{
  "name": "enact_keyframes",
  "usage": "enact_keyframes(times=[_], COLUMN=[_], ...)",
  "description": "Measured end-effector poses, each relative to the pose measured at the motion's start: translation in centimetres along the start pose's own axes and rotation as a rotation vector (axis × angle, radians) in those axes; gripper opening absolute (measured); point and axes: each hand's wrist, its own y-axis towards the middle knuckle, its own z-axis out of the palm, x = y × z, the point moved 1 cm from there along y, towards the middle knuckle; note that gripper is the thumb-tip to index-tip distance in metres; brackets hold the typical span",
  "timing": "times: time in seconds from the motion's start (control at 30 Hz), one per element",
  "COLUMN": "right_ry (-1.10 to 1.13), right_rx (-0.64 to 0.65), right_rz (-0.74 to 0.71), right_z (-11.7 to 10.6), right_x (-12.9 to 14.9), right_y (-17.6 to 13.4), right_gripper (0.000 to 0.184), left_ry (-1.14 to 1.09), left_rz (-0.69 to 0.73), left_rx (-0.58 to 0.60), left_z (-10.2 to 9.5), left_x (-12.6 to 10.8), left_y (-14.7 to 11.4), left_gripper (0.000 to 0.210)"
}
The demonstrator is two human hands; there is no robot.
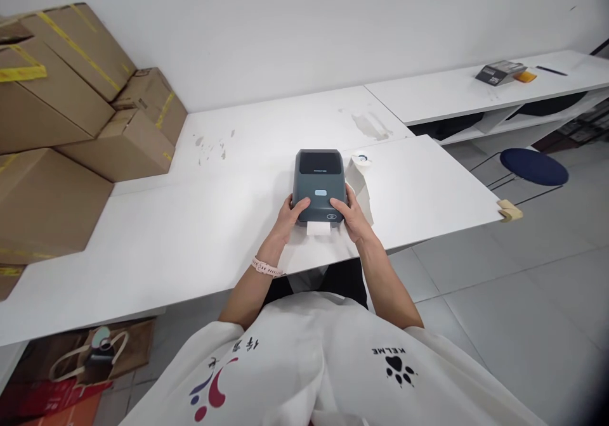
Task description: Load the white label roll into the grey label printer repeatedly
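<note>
A dark grey label printer (pixel 320 182) sits on the white table in front of me, with a blank white label (pixel 318 228) sticking out of its near side. My left hand (pixel 290 215) grips its left near corner, the thumb resting on top. On the opposite corner, my right hand (pixel 353 215) holds it the same way, thumb on the lid near a small round button. The fingers beneath the printer are hidden. Just right of the printer lies a roll of labels (pixel 361 161) with a strip of backing paper (pixel 360 191) trailing toward me.
Cardboard boxes (pixel 137 144) are stacked on the left of the white table (pixel 200 223). Yellowish padding (pixel 510 210) covers the table's right corner. A blue round stool (pixel 533 166) stands beyond it. On the back-right counter rest a small dark box (pixel 499 73) and a pen (pixel 552 70).
</note>
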Motion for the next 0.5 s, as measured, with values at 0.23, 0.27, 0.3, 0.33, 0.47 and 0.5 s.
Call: enact_keyframes(times=[0.23, 0.27, 0.3, 0.33, 0.47, 0.5], right_ry=[0.504, 0.541, 0.568, 0.59, 0.62, 0.615], right_rx=[-0.088, -0.106, -0.123, -0.136, -0.161, -0.159], right_rz=[0.36, 0.39, 0.416, 0.438, 0.461, 0.457], right_z=[0.0, 0.0, 0.1, 0.1, 0.3, 0.3], right_x=[1.3, 1.5, 1.7, 1.8, 1.9, 2.0], right_y=[-0.3, -0.4, -0.4, -0.5, -0.6, -0.6], right_gripper=[0.101, 0.103, 0.105, 0.107, 0.11, 0.11], left_ry=[-0.047, -0.04, -0.025, -0.001, 0.064, 0.026], left_rz=[0.128, 0.135, 0.133, 0.124, 0.054, 0.024], left_rx=[0.055, 0.027, -0.02, -0.1, -0.202, -0.112], left_z=[-0.4, -0.4, -0.5, -0.6, -0.2, 0.1], left_x=[1.1, 1.7, 2.4, 3.2, 5.2, 5.1], left_y=[0.0, -0.7, -1.6, -2.5, -5.7, -5.9], left_gripper=[0.063, 0.064, 0.065, 0.065, 0.05, 0.047])
